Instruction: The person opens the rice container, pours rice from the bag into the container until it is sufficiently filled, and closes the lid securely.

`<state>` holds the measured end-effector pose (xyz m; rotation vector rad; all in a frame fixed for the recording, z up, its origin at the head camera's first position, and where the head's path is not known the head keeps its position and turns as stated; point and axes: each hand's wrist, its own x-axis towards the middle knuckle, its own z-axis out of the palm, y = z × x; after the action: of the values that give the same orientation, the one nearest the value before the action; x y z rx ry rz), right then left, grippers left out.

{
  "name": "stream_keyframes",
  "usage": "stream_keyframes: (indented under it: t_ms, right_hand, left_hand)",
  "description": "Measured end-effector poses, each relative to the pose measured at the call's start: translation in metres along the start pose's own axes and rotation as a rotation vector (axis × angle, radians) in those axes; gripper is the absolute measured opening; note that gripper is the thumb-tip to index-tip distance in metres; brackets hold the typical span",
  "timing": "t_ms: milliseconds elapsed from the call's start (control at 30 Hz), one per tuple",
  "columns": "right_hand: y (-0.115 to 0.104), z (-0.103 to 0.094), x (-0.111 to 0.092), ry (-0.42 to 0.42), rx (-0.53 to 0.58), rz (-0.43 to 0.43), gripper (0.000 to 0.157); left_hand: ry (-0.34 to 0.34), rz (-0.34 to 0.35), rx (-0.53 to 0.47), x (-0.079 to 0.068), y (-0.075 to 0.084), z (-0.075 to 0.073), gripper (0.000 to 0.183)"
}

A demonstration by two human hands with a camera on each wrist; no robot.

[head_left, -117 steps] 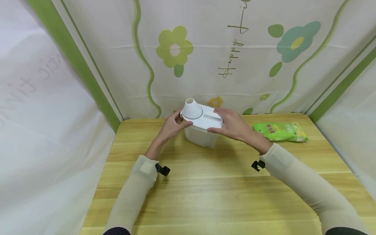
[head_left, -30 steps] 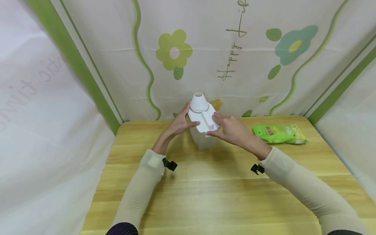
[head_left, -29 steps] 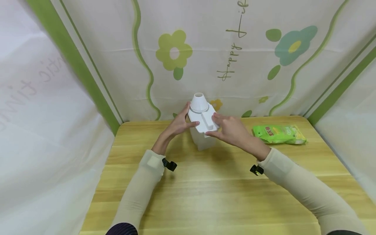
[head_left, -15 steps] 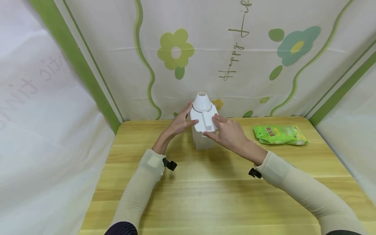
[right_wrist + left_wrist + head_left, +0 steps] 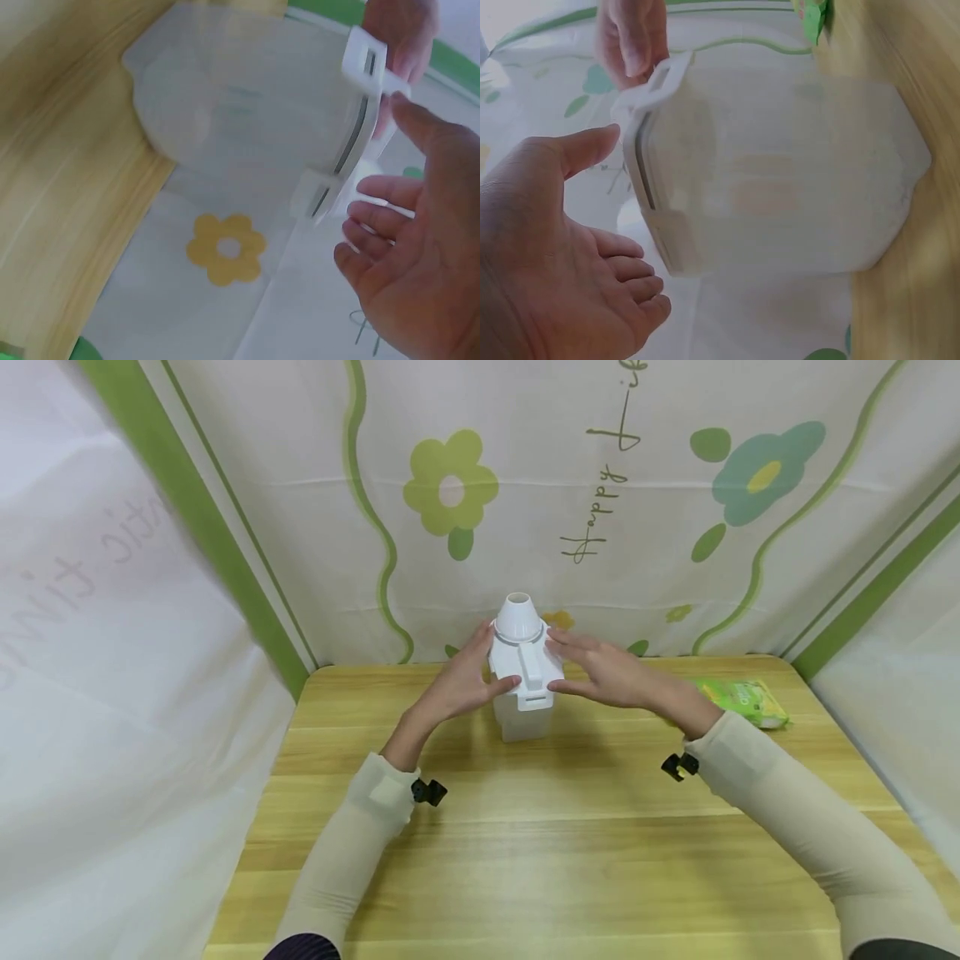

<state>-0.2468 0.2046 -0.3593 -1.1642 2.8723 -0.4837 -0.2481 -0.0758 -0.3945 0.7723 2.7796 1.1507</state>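
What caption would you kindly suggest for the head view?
Left hand and right hand flanking an upright, white-lidded container on a wood-grain table.

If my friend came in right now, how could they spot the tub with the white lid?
Look across the wooden table to its far edge, by the flowery cloth. There, between the left hand and the right hand, stands a tall, cloudy tub with a white lid. A white cone pokes up from its lid, while the green packet to the right lies flat.
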Motion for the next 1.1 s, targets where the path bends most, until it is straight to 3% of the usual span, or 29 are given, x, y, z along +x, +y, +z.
stream_keyframes:
  t_ms: [233, 433, 633, 867, 1100]
  right_hand:
    - [0.015, 0.004, 0.005, -0.057, 0.056, -0.044, 0.078]
    - [0.014, 0.009, 0.006, -0.089, 0.059, -0.028, 0.077]
    - [0.007, 0.012, 0.007, -0.048, 0.044, -0.001, 0.079]
    - [-0.007, 0.017, 0.007, -0.001, 0.015, 0.062, 0.083]
    - [-0.013, 0.020, 0.007, 0.017, -0.006, 0.087, 0.082]
  left_hand:
    - [-0.036, -0.041, 0.090, -0.006, 0.011, 0.006, 0.107]
    - [-0.089, -0.039, 0.162, -0.008, 0.012, 0.008, 0.103]
    - [-0.120, -0.032, 0.128, -0.007, 0.006, 0.003, 0.102]
    - [-0.146, 0.024, 0.077, -0.005, -0.004, -0.003, 0.099]
    - [-0.165, 0.043, 0.089, -0.005, -0.008, -0.005, 0.096]
